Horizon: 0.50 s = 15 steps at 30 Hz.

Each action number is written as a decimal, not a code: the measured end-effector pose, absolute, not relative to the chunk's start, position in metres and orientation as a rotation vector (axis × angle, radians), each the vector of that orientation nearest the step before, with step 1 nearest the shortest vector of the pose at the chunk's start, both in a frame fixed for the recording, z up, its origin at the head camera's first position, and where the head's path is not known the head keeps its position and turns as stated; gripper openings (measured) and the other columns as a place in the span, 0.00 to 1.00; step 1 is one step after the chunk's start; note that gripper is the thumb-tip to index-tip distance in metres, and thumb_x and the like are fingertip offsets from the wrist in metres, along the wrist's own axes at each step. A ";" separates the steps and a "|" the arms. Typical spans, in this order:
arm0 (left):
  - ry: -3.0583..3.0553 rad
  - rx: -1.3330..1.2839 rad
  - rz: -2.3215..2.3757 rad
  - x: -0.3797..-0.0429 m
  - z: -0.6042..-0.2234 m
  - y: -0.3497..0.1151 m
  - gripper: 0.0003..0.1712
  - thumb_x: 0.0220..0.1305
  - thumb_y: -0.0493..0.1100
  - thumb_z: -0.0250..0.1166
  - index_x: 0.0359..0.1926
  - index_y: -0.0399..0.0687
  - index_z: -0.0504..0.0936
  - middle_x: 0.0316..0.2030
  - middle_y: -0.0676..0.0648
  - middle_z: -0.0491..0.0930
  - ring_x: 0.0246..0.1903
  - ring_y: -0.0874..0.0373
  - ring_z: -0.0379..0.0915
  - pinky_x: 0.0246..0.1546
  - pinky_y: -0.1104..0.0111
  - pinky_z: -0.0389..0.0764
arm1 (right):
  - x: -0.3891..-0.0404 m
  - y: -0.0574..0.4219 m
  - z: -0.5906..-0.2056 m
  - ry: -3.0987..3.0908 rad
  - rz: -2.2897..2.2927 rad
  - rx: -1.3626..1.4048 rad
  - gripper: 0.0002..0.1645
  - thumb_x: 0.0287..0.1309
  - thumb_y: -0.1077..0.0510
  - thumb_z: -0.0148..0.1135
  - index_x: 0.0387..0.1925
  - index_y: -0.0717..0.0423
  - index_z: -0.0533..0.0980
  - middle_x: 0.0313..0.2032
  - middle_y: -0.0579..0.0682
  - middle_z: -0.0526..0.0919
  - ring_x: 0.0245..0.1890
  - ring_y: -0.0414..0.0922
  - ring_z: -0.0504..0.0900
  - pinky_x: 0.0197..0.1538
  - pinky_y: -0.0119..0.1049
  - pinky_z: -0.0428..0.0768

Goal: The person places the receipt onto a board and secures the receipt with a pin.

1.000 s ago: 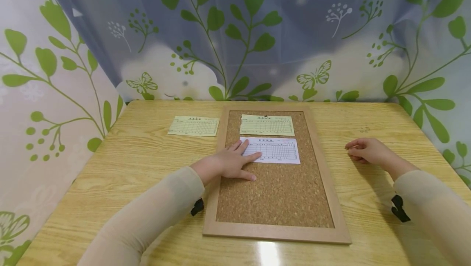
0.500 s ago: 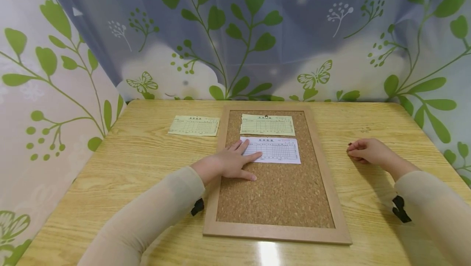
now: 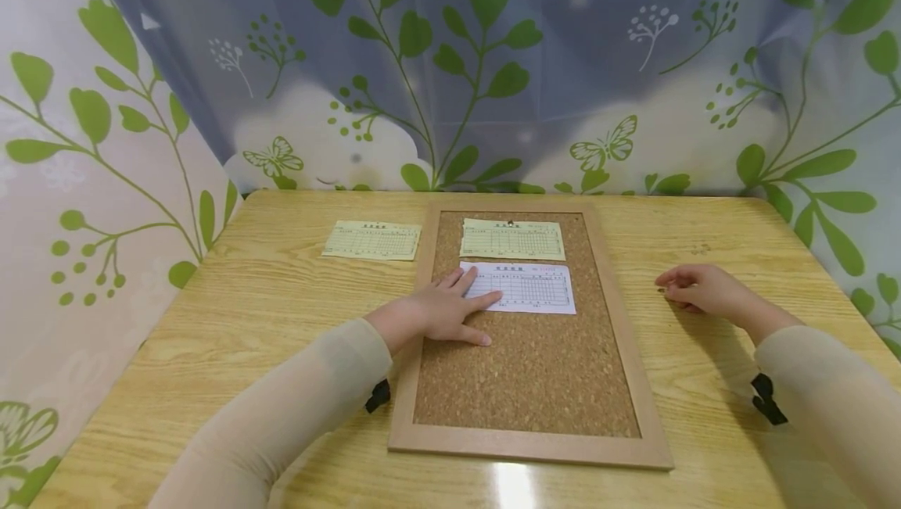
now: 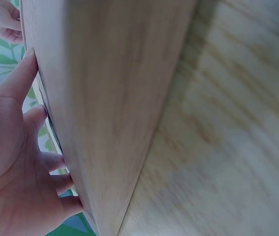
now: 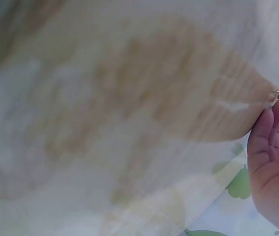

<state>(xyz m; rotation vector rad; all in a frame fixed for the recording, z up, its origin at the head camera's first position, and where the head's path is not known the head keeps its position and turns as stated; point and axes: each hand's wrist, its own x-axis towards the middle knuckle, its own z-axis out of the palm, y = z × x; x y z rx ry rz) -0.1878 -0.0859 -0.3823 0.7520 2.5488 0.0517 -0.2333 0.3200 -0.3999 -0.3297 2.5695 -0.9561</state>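
Note:
A white printed form (image 3: 535, 290) lies on the corkboard (image 3: 528, 384). My left hand (image 3: 450, 312) rests over its left part with fingers spread, the thumb on bare cork. From below, the left wrist view shows this hand (image 4: 12, 152) at the board's wooden frame (image 4: 115, 98). Right of the board, my right hand (image 3: 704, 288) is low over the table with thumb and fingers brought together. In the right wrist view its fingertips pinch a small shiny thumbtack (image 5: 276, 96). A yellow form (image 3: 512, 241) above the white one has a tack (image 3: 510, 223) at its top edge.
Another yellow form (image 3: 371, 241) lies on the wooden table (image 3: 281, 290), left of the board. Several tiny tacks (image 3: 698, 249) sit behind my right hand. A leaf-patterned curtain (image 3: 535, 87) hangs behind the table's back edge.
The right hand's fingers have shifted, turning the small thumbtack between the fingertips; the hand stays in nearly the same place. The left hand and the forms have not moved.

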 end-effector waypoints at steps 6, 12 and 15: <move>2.548 0.759 0.052 -0.188 -0.384 -0.086 0.43 0.60 0.72 0.47 0.72 0.73 0.42 0.71 0.42 0.26 0.69 0.45 0.22 0.66 0.48 0.40 | -0.234 0.321 -0.402 2.570 -0.925 -0.335 0.19 0.64 0.60 0.55 0.49 0.72 0.71 0.32 0.48 0.78 0.29 0.39 0.74 0.32 0.33 0.76; 2.550 0.756 0.053 -0.188 -0.382 -0.086 0.44 0.60 0.72 0.48 0.72 0.73 0.42 0.71 0.42 0.27 0.69 0.45 0.22 0.66 0.49 0.39 | -0.231 0.326 -0.401 2.595 -0.921 -0.339 0.16 0.62 0.60 0.57 0.43 0.73 0.73 0.30 0.48 0.79 0.26 0.36 0.73 0.30 0.32 0.76; 2.549 0.753 0.060 -0.188 -0.382 -0.086 0.44 0.60 0.71 0.48 0.72 0.72 0.42 0.71 0.42 0.27 0.70 0.45 0.22 0.66 0.48 0.39 | -0.229 0.327 -0.400 2.592 -0.925 -0.327 0.15 0.62 0.60 0.58 0.41 0.72 0.73 0.28 0.47 0.78 0.25 0.36 0.72 0.29 0.32 0.75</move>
